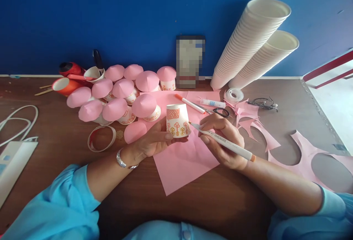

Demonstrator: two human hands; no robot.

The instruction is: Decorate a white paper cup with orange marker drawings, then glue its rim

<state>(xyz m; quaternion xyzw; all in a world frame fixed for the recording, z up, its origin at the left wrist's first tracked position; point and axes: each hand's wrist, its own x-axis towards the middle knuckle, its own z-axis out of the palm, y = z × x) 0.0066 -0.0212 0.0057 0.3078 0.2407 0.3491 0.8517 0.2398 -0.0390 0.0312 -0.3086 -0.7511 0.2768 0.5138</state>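
Note:
My left hand (156, 137) is closed around a white paper cup (178, 118), held upside down above the pink paper sheet (176, 174). Orange and yellow flowers run along the cup's lower edge, with an orange hatched rectangle above them. In my right hand (224, 140) is a white marker (231, 147) with an orange end, its tip close to the cup's right side. Whether the tip touches the cup I cannot tell. To the left stand several decorated cups with pink paper cones (143, 106) on top.
Two tall stacks of paper cups (248, 41) lean at the back right. A marker (190, 104), glue stick (212, 103), scissors (220, 112), tape roll (234, 95), glasses (263, 103) and pink paper scraps (300, 155) lie around. Left are a tape ring (102, 148) and a power strip (16, 166).

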